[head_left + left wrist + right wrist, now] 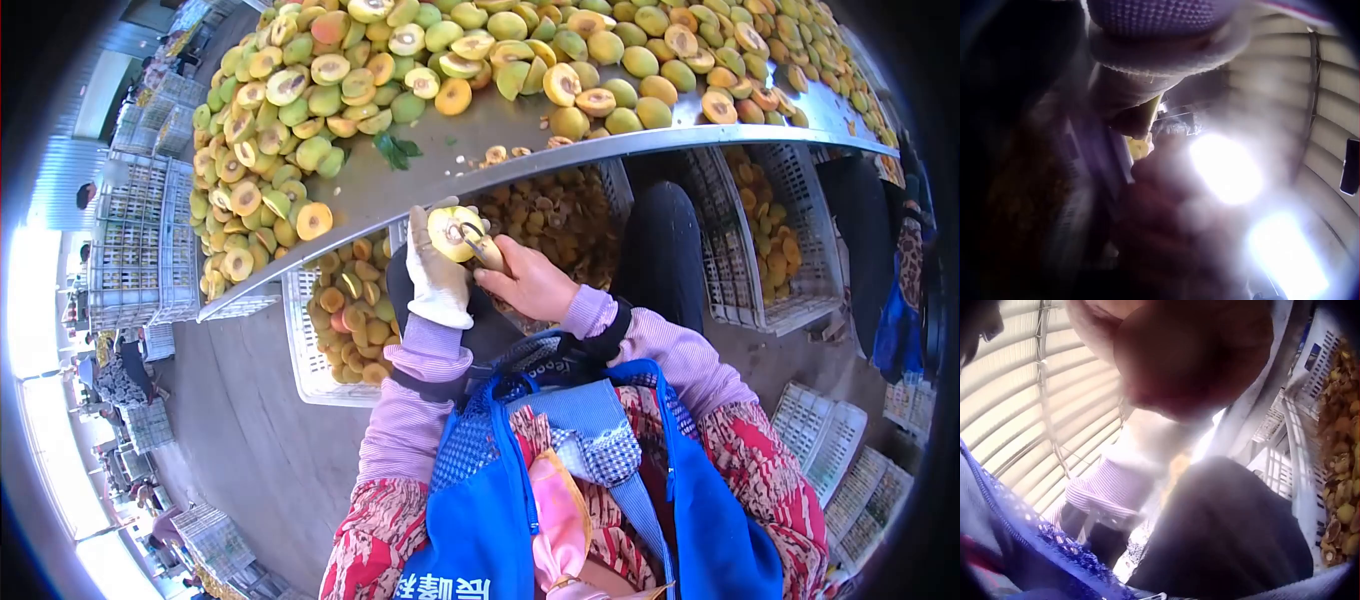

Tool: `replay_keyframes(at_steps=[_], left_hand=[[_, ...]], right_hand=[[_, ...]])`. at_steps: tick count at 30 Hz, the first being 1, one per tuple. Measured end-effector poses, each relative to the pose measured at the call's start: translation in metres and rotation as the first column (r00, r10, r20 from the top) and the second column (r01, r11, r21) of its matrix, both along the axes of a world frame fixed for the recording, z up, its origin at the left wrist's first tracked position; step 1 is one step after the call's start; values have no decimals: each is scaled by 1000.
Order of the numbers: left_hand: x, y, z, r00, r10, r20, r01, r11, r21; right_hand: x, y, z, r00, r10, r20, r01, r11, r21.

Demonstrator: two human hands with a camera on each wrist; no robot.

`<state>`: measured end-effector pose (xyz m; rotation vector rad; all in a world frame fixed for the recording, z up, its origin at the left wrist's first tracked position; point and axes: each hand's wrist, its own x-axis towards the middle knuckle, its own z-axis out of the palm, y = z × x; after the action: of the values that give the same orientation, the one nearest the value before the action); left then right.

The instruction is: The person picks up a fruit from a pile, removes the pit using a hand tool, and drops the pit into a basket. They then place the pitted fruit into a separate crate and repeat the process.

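Observation:
My gloved left hand (436, 278) holds a pale yellow-green peach half (444, 226), cut face up with a brown centre. In my bare right hand (538, 284) is a short-handled pitting knife (491, 254), its dark curved metal end against that centre. Both hands are close together above my lap, just below the metal table's edge. The right wrist view has my right hand (1194, 356) large and shadowed, with the white glove (1147, 434) beyond it. In the left wrist view the glove (1135, 87) shows near the top, and glare washes out much of the rest.
A metal table (440, 150) bears a heap of peach halves (330, 70). Under its edge stand white plastic crates, one holding halves at left (310, 375) and another at right (745, 290). Empty crates (820, 430) lie on the floor at right. Stacked crates (140, 240) rise at far left.

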<state>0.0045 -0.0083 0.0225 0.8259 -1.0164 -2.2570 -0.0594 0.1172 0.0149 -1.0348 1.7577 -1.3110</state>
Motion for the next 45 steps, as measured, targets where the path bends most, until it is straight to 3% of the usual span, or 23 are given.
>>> replay_keyframes(at_steps=[1,5,10,12,19,21,23,31,34,39,41,42,44,45], left_hand=[[1,3,-4,1000,6,6,-6,1000,8],[-1,7,-20,1000,26,15,-26,1000,-4],[-7,11,-24,993,118,-16,-119,990,-76],[-9,10,-28,990,139,-24,-140,985,-102],[-8,9,-34,990,129,-66,-136,982,-128],[-11,9,-34,984,151,-94,-164,976,-143],[-12,13,-29,971,227,-71,-232,970,-69],[-14,12,-25,972,217,-93,-224,973,-63],[-13,13,-26,979,202,-24,-199,927,-318],[-10,11,-27,982,182,-59,-190,952,-239],[-10,10,-19,992,117,-38,-120,990,-79],[-9,7,-20,993,114,-37,-117,990,-77],[-8,-2,-23,990,-135,27,134,989,57],[-10,-5,-24,990,-139,24,138,989,55]], right_hand=[[1,-1,1,994,-38,-104,37,999,-12],[-2,-4,8,991,25,-130,-2,984,176],[-2,-9,0,988,37,-152,-1,973,231],[-3,-12,-5,982,36,-184,-4,985,175],[-6,-10,-3,992,86,-97,-63,973,223],[2,-12,-5,994,-30,-104,46,987,152],[3,-13,-4,992,-39,-121,56,988,145],[6,-19,-9,980,-55,-193,87,983,162],[3,-20,-5,992,-14,-125,44,971,235],[-3,-17,-9,991,47,-126,-19,977,214],[-7,-15,-6,988,68,-142,-35,974,222],[-8,-12,-5,987,90,-130,-57,968,243],[-10,-7,-4,987,111,-119,-77,962,262],[-10,-3,-5,988,106,-114,-73,962,263]])
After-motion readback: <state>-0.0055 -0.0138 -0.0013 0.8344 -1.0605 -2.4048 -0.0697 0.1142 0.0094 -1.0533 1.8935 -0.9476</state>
